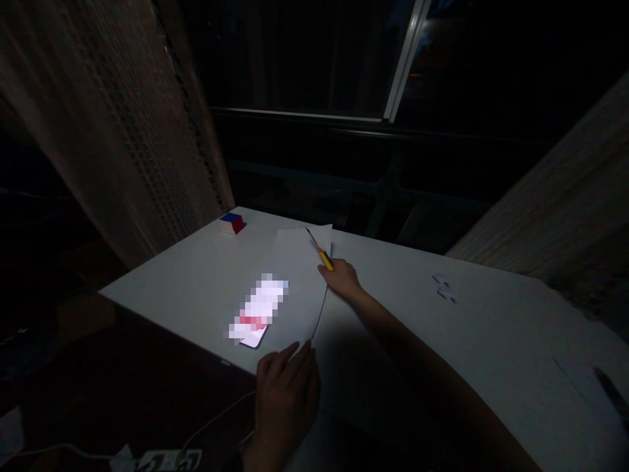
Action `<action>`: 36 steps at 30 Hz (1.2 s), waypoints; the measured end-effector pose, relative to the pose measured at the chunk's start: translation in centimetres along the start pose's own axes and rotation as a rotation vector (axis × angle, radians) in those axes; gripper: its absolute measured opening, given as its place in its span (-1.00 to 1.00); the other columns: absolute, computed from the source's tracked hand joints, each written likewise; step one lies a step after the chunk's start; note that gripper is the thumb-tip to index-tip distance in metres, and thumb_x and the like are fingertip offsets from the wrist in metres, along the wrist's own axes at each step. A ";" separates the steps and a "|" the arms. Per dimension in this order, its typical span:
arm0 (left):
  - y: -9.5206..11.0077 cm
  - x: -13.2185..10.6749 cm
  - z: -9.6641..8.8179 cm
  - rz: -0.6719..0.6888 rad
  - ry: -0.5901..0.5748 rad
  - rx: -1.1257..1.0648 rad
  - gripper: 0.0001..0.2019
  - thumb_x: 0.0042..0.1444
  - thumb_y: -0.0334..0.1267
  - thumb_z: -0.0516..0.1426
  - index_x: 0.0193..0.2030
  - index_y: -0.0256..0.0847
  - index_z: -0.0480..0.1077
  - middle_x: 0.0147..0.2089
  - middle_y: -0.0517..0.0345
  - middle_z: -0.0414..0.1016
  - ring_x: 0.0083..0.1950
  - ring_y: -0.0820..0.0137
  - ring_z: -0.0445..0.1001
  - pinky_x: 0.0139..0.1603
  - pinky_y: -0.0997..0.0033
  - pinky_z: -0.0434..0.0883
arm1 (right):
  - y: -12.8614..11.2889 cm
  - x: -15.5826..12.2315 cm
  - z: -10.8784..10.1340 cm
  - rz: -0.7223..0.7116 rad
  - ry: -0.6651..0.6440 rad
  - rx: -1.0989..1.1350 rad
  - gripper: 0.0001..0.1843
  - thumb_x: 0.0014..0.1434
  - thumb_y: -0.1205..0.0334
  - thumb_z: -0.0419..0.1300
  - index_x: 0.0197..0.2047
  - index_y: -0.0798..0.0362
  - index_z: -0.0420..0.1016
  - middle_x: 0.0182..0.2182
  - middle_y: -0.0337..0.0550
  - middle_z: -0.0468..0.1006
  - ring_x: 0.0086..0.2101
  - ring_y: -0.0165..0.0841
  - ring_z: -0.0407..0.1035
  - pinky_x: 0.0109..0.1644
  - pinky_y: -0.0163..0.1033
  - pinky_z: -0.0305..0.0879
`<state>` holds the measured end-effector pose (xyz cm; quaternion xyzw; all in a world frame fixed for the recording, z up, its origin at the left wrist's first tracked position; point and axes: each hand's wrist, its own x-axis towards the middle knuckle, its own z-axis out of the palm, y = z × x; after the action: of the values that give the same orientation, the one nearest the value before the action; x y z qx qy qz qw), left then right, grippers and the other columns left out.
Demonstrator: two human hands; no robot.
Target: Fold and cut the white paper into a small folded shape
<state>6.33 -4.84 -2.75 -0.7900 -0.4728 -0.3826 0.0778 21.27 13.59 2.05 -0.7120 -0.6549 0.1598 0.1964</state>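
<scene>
My right hand (341,276) is closed round a yellow-handled utility knife (325,259). Its long thin blade points away from me, over the far part of a white paper sheet (299,262). At the sheet's near end my left hand (288,387) has its fingertips pinched together on the paper's edge. The paper's right edge runs between my two hands and looks slightly raised or folded. Just left of the paper lies a phone (260,308) with its screen lit and blurred out.
A puzzle cube (232,223) stands at the white table's (181,282) far left corner. Small flat white pieces (445,288) lie at right. Below the near left edge are a power strip (170,459) and cables. Curtains (122,118) hang either side of a dark window.
</scene>
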 end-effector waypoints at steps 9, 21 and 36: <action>0.2 -0.3 0.1 -0.012 0.005 0.028 -0.75 0.09 -0.39 0.03 -0.12 -0.16 0.43 -0.08 0.08 0.52 -0.06 0.21 0.43 -0.13 0.15 0.19 | 0.7 2.4 -0.3 0.083 0.039 0.011 -0.62 0.11 0.03 0.03 -0.15 0.08 0.48 -0.23 -0.03 0.55 -0.20 -0.21 0.43 -0.26 -0.29 0.26; 0.3 -0.4 0.3 -0.022 -0.024 0.049 -0.74 0.07 -0.39 0.03 -0.11 -0.17 0.42 -0.07 0.09 0.51 -0.05 0.20 0.43 -0.12 0.13 0.18 | 1.1 4.2 0.2 0.105 0.108 -0.020 -0.61 0.13 0.05 0.03 -0.12 0.13 0.46 -0.18 0.03 0.53 -0.15 -0.19 0.42 -0.19 -0.25 0.27; 0.5 -0.8 0.8 -0.048 0.056 0.030 -0.75 0.10 -0.40 0.01 -0.13 -0.18 0.42 -0.07 0.05 0.52 -0.05 0.23 0.46 -0.11 0.17 0.15 | 3.3 4.8 -1.9 0.160 0.398 -0.032 -0.56 0.21 0.02 -0.07 -0.08 0.18 0.40 -0.21 0.14 0.51 -0.16 -0.11 0.40 -0.13 -0.15 0.23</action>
<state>6.91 -5.26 -3.71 -0.7661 -0.4951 -0.3990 0.0936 25.53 17.97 2.27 -0.7822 -0.5471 0.0209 0.2973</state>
